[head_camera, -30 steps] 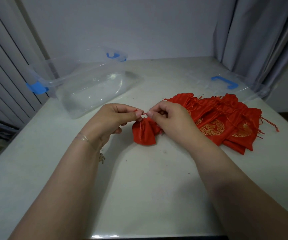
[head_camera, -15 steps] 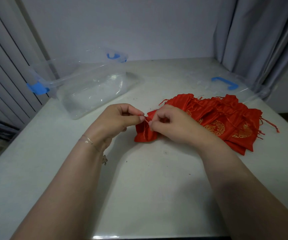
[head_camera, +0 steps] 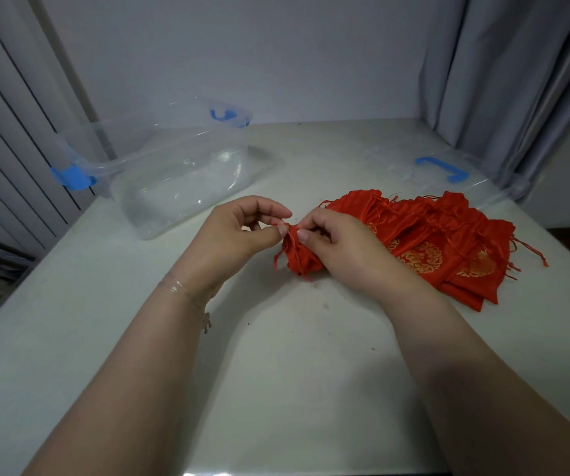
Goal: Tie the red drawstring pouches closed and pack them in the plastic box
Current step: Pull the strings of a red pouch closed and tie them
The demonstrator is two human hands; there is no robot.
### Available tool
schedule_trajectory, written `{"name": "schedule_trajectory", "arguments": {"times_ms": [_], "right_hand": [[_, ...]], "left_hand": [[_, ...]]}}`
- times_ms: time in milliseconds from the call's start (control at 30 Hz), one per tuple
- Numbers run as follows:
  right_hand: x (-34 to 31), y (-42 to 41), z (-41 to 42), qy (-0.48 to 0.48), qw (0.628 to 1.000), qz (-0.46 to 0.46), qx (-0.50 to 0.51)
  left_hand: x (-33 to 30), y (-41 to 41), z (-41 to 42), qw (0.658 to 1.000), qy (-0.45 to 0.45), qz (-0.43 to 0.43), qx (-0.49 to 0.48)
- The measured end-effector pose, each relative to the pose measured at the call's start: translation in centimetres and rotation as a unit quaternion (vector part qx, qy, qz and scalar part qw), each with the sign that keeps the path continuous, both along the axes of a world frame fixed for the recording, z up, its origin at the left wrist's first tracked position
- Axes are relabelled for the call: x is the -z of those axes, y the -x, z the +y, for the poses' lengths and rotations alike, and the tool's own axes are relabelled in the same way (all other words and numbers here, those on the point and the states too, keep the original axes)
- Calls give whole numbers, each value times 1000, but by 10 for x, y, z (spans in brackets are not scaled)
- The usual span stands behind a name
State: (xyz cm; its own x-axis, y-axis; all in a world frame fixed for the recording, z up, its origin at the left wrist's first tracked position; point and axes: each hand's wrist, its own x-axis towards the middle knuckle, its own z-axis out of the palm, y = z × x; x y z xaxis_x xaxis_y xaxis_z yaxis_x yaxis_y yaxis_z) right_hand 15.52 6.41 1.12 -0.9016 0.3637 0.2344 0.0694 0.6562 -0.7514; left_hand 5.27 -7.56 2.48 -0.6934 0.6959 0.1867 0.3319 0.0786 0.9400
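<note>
At the middle of a pale table, the left hand (head_camera: 239, 231) and right hand (head_camera: 331, 240) pinch the cords at a small gathered red fabric pouch's (head_camera: 302, 257) neck, apparently mid-tying; next, seemingly, tightening the knot, then carrying it to the clear plastic box (head_camera: 170, 173) standing empty at left.

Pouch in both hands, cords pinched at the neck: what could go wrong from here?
1. The left hand and right hand pinch thin cords at the neck of the pouch; a cord could slip free before the knot is tight.
2. Loose cord ends trail from the pile of pouches right beside it and might snag.
3. The plastic box sits close to the table's left edge; a careless drop-in might nudge it.
</note>
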Motion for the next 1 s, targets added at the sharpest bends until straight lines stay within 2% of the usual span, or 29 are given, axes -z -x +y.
{"name": "schedule_trajectory", "arguments": {"times_ms": [267, 467, 700, 833, 933, 1000], "right_hand": [[-1, -2, 0, -55, 998, -10, 30], [-5, -3, -5, -70, 997, 3, 36], [-6, 0, -7, -180, 983, 29, 36], [-2, 0, -7, -69, 996, 43, 47], [0, 2, -7, -23, 996, 44, 70], [-3, 3, -7, 67, 993, 65, 73]], "left_hand": [[4, -10, 9, 995, 5, 88, -46], [6, -9, 9, 994, 1, 76, -77], [8, -7, 11, 990, 44, 90, -96], [7, -9, 12, 987, 10, 119, -107], [8, -12, 11, 981, -5, 178, -80], [8, -12, 11, 974, -8, 215, -71]]}}
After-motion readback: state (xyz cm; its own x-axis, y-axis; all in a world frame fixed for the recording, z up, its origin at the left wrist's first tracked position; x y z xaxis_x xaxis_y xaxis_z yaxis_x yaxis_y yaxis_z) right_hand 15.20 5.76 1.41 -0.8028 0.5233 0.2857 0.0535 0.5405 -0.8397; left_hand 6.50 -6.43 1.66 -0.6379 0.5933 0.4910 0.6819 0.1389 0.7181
